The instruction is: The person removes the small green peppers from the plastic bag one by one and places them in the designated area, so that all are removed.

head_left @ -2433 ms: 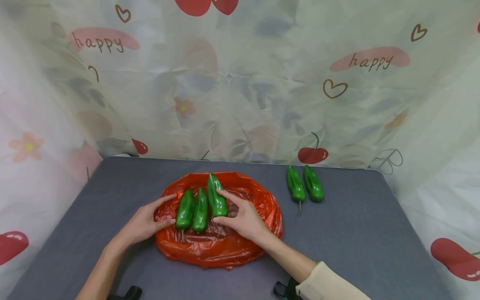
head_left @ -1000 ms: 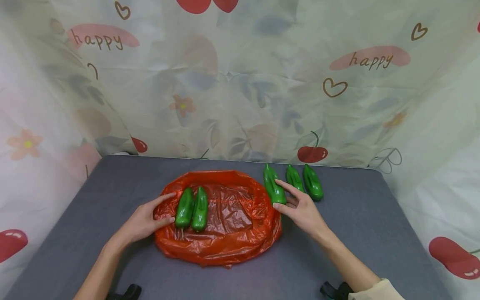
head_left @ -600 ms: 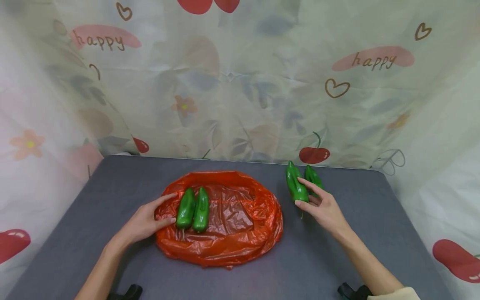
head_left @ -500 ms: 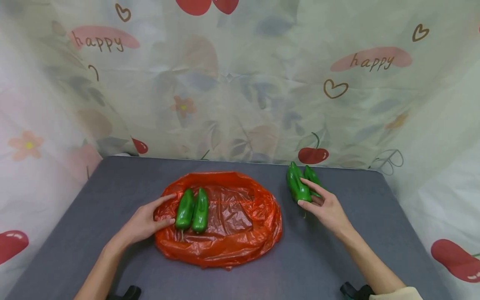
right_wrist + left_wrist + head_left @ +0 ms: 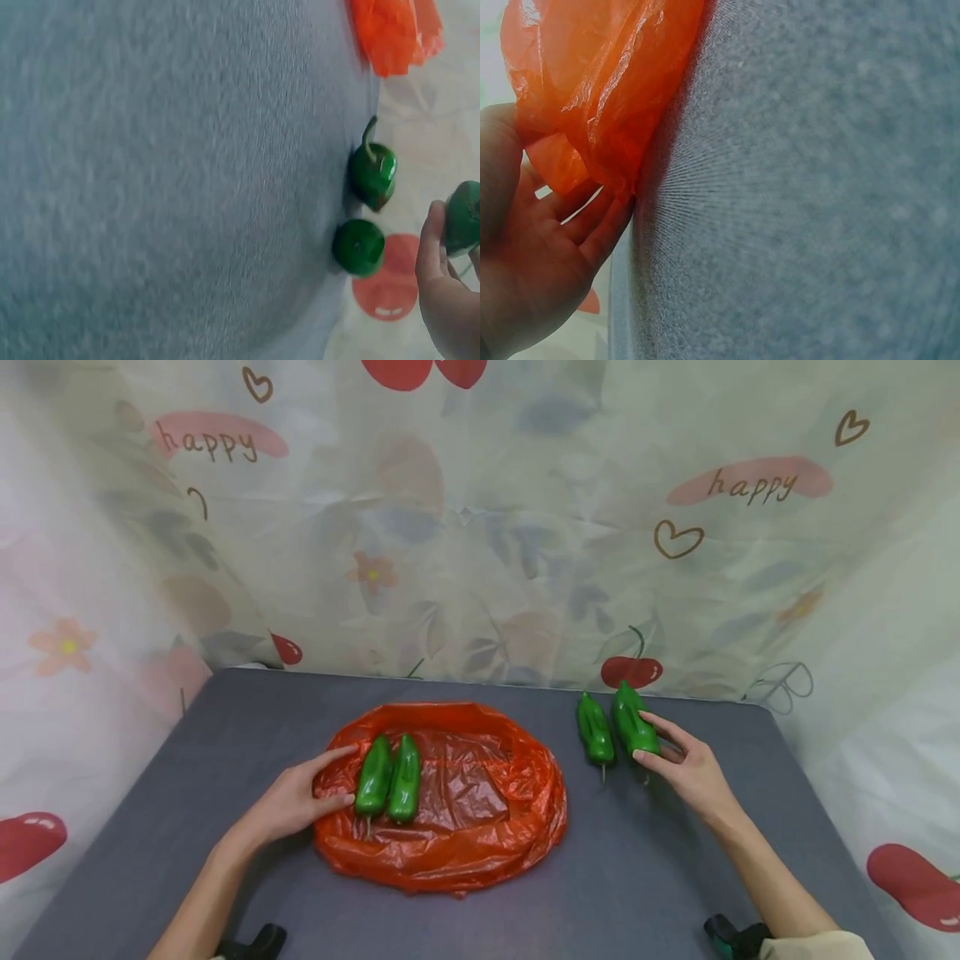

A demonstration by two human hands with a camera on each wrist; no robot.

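Note:
A red plastic bag (image 5: 480, 860) lies spread with its mouth up and its rim bunched. Two glossy green peppers (image 5: 405, 778) lie side by side at its left. My left hand (image 5: 296, 802) holds the bag's left edge; in the left wrist view the thumb and fingers (image 5: 592, 225) are on either side of the red film (image 5: 622, 90). Thumb and fingers of my right hand (image 5: 693, 772) grip another green pepper (image 5: 633, 722), raised above the table in the right wrist view. Below it sits a stemless pepper (image 5: 358, 247), hidden in the head view, beside a stemmed one (image 5: 595, 731).
The grey cloth-covered table (image 5: 495, 927) runs back to a patterned curtain (image 5: 465, 568), with more curtain at both sides. Black wrist straps (image 5: 738, 937) show at the bottom of the head view.
My right hand has lifted a pepper out of the bag and carried it right, past the first table pepper to over the second. My left hand has stayed at the bag's edge.

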